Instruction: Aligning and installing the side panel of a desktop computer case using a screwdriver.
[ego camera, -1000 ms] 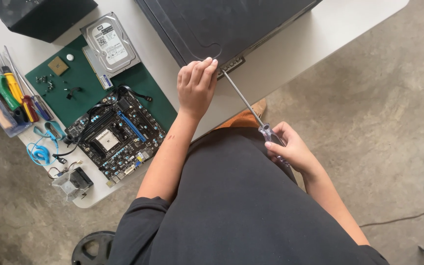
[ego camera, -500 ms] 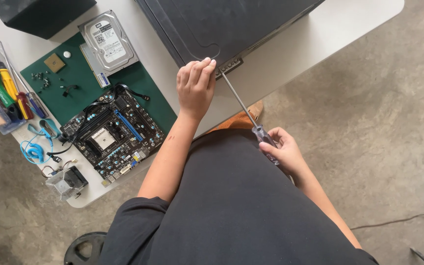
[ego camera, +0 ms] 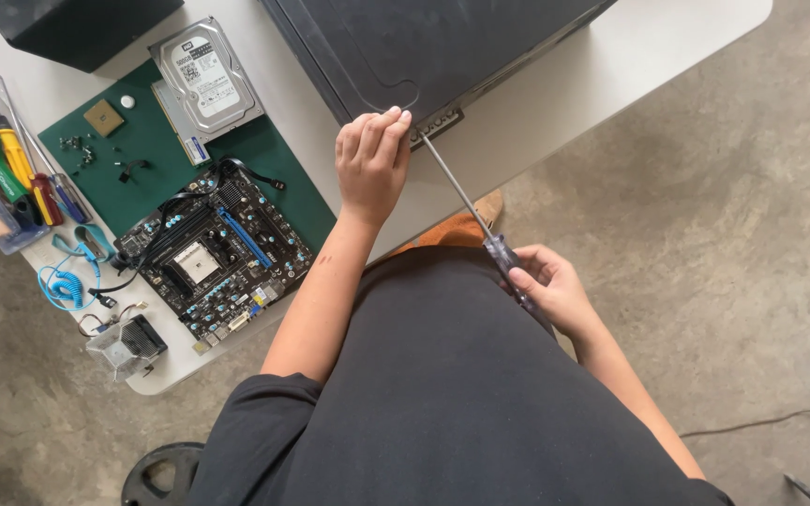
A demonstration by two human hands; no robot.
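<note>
- A long screwdriver (ego camera: pixel 480 225) is held slantwise off the bench's near edge; its thin steel shaft runs up to the lower edge of the dark computer case (ego camera: pixel 424 47), and its translucent purple-tinted handle is gripped in the right hand (ego camera: pixel 546 286), whose fingers are curled shut around it.
- The left hand (ego camera: pixel 370 159) is laid against the case's near edge just beside the screwdriver tip; its fingers are bent close together, and whether anything is pinched in them cannot be told.
- The case is a matt black metal box with a flat, smooth panel; it lies across the far side of the white bench (ego camera: pixel 611 66).
- Towards the bench's left end a green mat (ego camera: pixel 152 150) is spread; a black motherboard (ego camera: pixel 213 253) with blue slots overlaps its near edge, and a silvery hard drive (ego camera: pixel 203 75) rests at its far edge.
- At the left edge, bright plastic-handled tools (ego camera: pixel 11 169) are gathered.
</note>
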